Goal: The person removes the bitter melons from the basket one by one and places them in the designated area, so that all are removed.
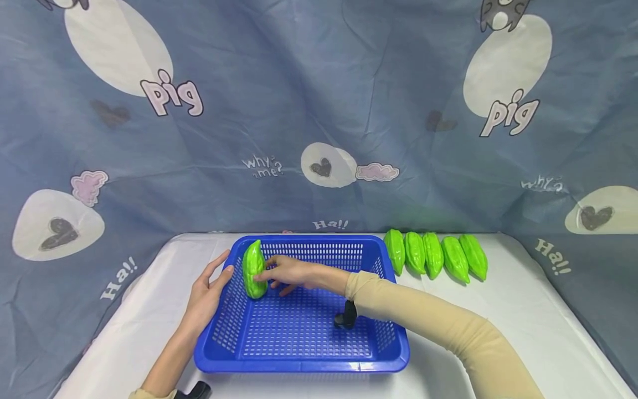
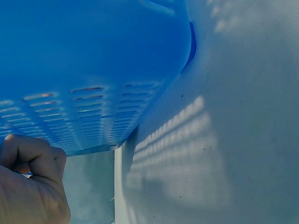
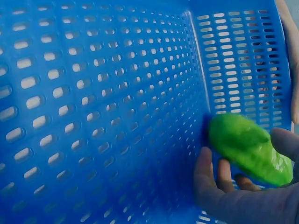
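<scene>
A bright green, ridged bitter melon [image 1: 255, 270] stands lengthwise at the left end of the blue plastic basket [image 1: 301, 366], against its left wall. My right hand [image 1: 291, 272] reaches into the basket, its thumb over the melon. In the right wrist view, the fingers of that hand [image 3: 247, 196] are spread beneath the melon [image 3: 247, 144], with a gap between forefinger and melon. Outside the basket's left wall, my left hand [image 1: 204, 296] touches the rim with extended thumb and forefinger. In the left wrist view, the hand [image 2: 35, 186] is partly cut off beside the slotted wall.
Several more green bitter melons [image 1: 433, 255] lie in a row on the white tabletop [image 1: 528, 321], right of the basket's back corner. Behind the table hangs a blue printed cloth [image 1: 319, 111]. A black wrist mount [image 1: 346, 317] hangs under the right sleeve, over the basket.
</scene>
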The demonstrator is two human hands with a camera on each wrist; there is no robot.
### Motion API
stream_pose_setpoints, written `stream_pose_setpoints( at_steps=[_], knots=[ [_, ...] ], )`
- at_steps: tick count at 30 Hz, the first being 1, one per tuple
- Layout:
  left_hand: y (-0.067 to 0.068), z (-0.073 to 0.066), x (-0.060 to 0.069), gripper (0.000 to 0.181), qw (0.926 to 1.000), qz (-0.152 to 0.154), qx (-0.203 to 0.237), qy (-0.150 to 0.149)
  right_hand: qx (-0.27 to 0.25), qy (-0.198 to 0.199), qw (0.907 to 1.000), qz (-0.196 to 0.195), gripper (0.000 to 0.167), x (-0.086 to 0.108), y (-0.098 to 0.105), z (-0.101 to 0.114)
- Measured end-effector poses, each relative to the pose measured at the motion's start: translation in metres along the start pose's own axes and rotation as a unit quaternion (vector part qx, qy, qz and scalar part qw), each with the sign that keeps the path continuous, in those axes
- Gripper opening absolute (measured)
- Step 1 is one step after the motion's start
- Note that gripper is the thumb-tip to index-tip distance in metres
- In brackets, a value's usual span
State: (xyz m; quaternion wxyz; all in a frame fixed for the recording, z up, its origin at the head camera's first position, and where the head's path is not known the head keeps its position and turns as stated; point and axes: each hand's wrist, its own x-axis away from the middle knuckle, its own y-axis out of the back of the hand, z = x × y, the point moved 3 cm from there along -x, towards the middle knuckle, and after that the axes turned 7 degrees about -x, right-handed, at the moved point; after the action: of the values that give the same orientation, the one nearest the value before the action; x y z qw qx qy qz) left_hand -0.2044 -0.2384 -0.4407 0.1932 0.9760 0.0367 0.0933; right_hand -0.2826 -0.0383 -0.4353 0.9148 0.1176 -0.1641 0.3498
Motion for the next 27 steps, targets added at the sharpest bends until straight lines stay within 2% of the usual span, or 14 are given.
stream_pose_setpoints(
  at_steps=[3, 8, 11, 14, 20, 27],
  knots=[
    [0.000, 0.000, 0.000, 0.062, 1.0000, 0.000, 0.000, -0.002, -0.007, -0.007, 0.9999, 0.006, 0.052, 0.000, 0.000, 0.000],
    [0.000, 0.000, 0.000, 0.062, 1.0000, -0.001, 0.002, -0.001, -0.009, -0.005, 0.9996, 0.027, 0.019, 0.000, 0.000, -0.001],
    [0.000, 0.001, 0.000, 0.062, 1.0000, 0.000, 0.005, 0.002, -0.012, -0.001, 0.9994, 0.032, 0.021, -0.001, 0.001, 0.000],
    [-0.001, 0.001, 0.000, 0.062, 0.9999, 0.002, 0.012, 0.005, -0.020, -0.003, 0.9996, 0.020, 0.018, -0.001, 0.001, 0.000],
    [-0.001, 0.000, -0.001, 0.061, 0.9998, 0.004, 0.018, 0.005, -0.022, -0.013, 0.9997, -0.001, 0.043, 0.001, 0.003, 0.001],
    [-0.001, 0.000, -0.001, 0.061, 0.9999, 0.001, 0.012, 0.001, -0.011, -0.002, 0.9999, 0.006, 0.055, 0.008, 0.008, 0.012]
  ],
)
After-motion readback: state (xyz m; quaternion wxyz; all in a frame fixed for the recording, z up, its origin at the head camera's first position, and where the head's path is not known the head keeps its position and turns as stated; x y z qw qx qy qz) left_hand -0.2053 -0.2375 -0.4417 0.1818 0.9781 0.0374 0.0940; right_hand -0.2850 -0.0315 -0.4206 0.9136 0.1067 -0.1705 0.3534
